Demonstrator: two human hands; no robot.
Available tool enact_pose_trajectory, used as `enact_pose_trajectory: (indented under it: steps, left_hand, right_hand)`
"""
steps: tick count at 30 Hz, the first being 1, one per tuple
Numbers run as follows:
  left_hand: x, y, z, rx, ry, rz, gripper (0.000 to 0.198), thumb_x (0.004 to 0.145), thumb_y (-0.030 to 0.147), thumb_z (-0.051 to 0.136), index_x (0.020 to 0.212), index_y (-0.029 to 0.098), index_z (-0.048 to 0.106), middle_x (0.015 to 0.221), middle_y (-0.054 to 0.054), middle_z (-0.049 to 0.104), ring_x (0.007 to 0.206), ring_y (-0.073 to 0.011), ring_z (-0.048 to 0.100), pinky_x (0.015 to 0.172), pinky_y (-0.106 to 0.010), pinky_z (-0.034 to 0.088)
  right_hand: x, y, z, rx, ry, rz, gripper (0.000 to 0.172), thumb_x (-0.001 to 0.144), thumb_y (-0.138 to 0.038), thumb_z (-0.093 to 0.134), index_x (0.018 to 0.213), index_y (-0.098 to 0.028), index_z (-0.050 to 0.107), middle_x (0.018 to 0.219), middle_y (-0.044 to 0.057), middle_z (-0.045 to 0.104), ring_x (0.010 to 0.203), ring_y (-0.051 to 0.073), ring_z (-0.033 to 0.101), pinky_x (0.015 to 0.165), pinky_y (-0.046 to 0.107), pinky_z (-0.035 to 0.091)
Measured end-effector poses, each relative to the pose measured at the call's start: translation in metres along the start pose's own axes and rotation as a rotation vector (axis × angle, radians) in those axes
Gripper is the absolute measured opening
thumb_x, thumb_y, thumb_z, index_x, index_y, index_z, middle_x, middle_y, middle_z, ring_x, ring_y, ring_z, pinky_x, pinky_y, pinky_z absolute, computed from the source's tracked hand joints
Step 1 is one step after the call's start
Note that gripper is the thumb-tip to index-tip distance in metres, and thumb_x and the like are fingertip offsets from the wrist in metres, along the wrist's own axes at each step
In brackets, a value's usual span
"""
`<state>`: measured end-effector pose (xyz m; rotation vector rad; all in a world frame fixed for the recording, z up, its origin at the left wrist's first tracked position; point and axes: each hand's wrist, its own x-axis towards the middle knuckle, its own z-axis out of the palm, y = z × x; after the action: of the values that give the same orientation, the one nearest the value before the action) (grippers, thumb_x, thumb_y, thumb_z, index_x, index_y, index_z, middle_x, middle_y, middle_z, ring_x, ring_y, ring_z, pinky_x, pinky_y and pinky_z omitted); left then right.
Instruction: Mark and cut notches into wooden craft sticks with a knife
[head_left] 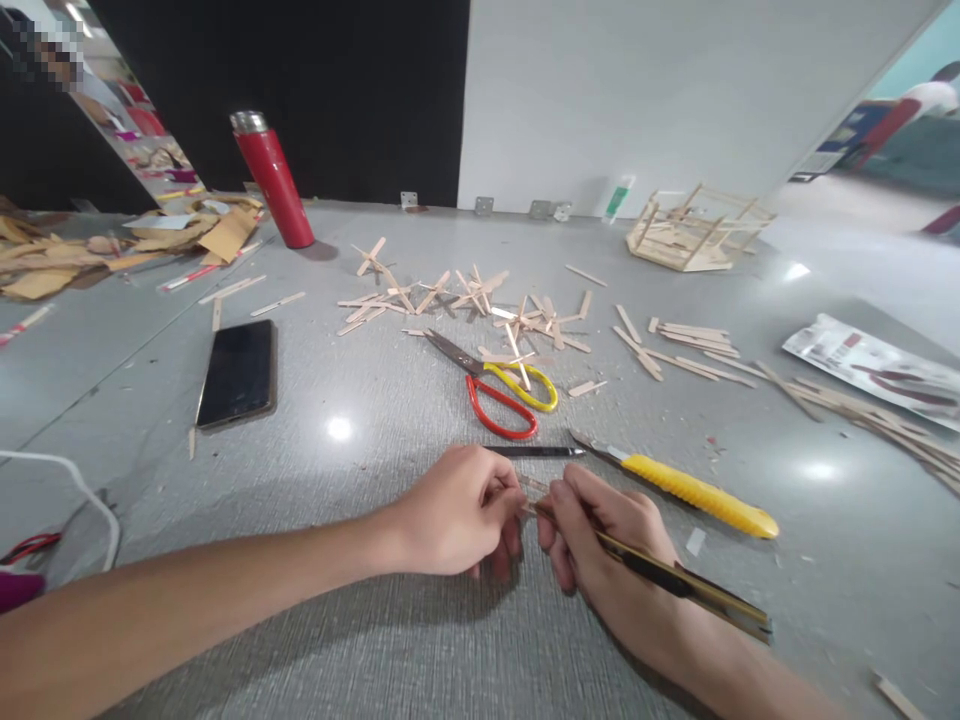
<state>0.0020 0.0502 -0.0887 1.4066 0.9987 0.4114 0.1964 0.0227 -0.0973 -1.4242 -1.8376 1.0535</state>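
Note:
My right hand (611, 535) is wrapped round a slim gold-and-black tool (686, 582), whose rear end points to the lower right. Its front end meets the fingertips of my left hand (469, 515). Those fingers are pinched on a small, pale or clear piece, too small to make out. Just beyond my hands lie a black pen-like tool (540, 452) and a yellow-handled craft knife (701, 493). Scissors (491, 385) with one red and one yellow handle rest farther back, blades toward the upper left.
Cut wooden sticks (469, 292) lie scattered behind the scissors. A phone (238, 372) and a red bottle (275, 185) are at the left, near cardboard scraps (187, 235). A wooden stick frame (697, 235) and a plastic packet (874, 370) are at the right.

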Motion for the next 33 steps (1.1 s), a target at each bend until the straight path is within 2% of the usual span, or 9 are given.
enact_pose_trajectory:
  steps: [4, 11, 20, 28, 33]
  left_hand:
    - [0.000, 0.002, -0.001, -0.005, 0.005, 0.000, 0.029, 0.103, 0.028, 0.047, 0.079, 0.017, 0.061, 0.066, -0.003, 0.065, 0.045, -0.0128, 0.062, 0.036, -0.020, 0.046]
    - [0.001, 0.002, 0.000, -0.009, 0.019, 0.010, 0.029, 0.103, 0.024, 0.047, 0.081, 0.015, 0.063, 0.066, -0.003, 0.065, 0.046, -0.0129, 0.063, 0.035, -0.019, 0.046]
    - [0.002, 0.001, 0.002, -0.037, 0.006, -0.005, 0.030, 0.105, 0.024, 0.044, 0.081, 0.016, 0.058, 0.064, 0.000, 0.063, 0.047, -0.0134, 0.066, 0.034, -0.018, 0.046]
    - [0.005, -0.001, -0.004, -0.027, -0.079, 0.023, 0.023, 0.107, 0.029, 0.043, 0.088, 0.020, 0.054, 0.068, 0.001, 0.066, 0.049, -0.0149, 0.069, 0.032, -0.017, 0.044]
    - [0.007, 0.001, -0.008, 0.006, -0.126, 0.043, 0.024, 0.104, 0.025, 0.045, 0.084, 0.019, 0.056, 0.065, 0.000, 0.067, 0.048, -0.0157, 0.069, 0.032, -0.018, 0.045]
  right_hand:
    - [0.001, -0.002, -0.002, -0.016, -0.022, -0.020, 0.049, 0.112, -0.049, 0.038, 0.072, -0.024, 0.052, 0.046, -0.005, 0.056, 0.039, 0.009, 0.051, 0.045, 0.023, 0.041]
    - [0.002, -0.001, -0.005, 0.029, -0.080, 0.029, 0.052, 0.111, -0.054, 0.039, 0.072, -0.023, 0.054, 0.046, -0.004, 0.058, 0.037, 0.009, 0.049, 0.040, 0.021, 0.041]
    - [0.002, 0.000, -0.002, 0.139, -0.008, 0.106, 0.056, 0.109, -0.062, 0.038, 0.073, -0.023, 0.054, 0.047, -0.002, 0.060, 0.035, 0.010, 0.050, 0.037, 0.020, 0.039]
    - [0.002, 0.000, 0.000, 0.141, 0.020, 0.110, 0.054, 0.108, -0.062, 0.042, 0.075, -0.021, 0.056, 0.050, -0.002, 0.063, 0.035, 0.007, 0.045, 0.038, 0.019, 0.035]
    - [0.004, -0.003, 0.000, 0.136, 0.029, 0.107, 0.052, 0.107, -0.062, 0.043, 0.076, -0.022, 0.056, 0.052, -0.002, 0.063, 0.036, 0.008, 0.046, 0.038, 0.021, 0.035]
